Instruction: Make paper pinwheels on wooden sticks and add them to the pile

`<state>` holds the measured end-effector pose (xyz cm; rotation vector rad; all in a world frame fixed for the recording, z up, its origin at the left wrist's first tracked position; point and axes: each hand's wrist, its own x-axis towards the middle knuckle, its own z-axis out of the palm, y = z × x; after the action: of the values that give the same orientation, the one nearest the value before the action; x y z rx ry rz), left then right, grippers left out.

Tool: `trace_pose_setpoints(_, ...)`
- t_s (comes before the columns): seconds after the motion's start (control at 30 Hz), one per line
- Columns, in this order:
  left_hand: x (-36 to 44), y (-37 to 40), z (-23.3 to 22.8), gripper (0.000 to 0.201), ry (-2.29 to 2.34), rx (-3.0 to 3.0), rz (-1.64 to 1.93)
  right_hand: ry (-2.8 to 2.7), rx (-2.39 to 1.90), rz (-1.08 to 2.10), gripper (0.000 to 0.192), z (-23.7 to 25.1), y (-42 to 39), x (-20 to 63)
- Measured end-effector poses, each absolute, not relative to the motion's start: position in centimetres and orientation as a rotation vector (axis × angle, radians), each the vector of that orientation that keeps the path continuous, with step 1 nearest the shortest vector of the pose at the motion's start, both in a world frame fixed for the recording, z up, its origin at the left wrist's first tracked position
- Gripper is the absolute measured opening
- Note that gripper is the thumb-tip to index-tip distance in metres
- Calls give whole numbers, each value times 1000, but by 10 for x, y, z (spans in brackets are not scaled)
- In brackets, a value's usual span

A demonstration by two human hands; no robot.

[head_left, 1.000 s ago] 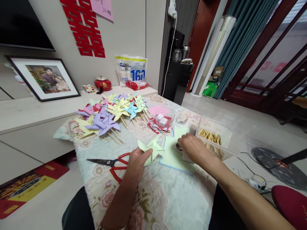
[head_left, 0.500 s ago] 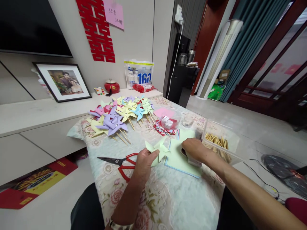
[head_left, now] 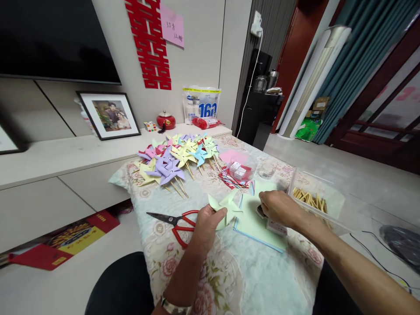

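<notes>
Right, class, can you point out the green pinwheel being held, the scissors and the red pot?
Held green pinwheel (head_left: 232, 209): head view, on the folded paper near its middle.
Scissors (head_left: 171, 219): head view, on the pivot.
Red pot (head_left: 168, 122): head view, on its rounded front.

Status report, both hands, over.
Left hand holding pale-green paper pinwheel. Right hand curled at small dark object over green paper stack. Red-handled black scissors beside left hand.

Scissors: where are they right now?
In the head view, the scissors lie on the tablecloth, just left of the left hand, in front of the pinwheels.
</notes>
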<state>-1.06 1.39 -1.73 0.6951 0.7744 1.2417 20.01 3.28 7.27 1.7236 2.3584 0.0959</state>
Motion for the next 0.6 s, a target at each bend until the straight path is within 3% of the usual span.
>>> trace_pose_setpoints(0.13,-11,11,-12,32,745,656,1233,2563,1867,-51,17,79,28,186)
trace_pose_setpoints(0.27,-15,9,-2,25,736,616,1260,2787,2105,-794,15,65,34,161)
trace_pose_setpoints(0.43,-19,9,4,27,770,513,1298,2879,2133,-1221,19,42,53,135)
trace_pose_setpoints(0.6,-19,9,3,30,761,529,1294,2783,2108,-1762,35,18,60,129)
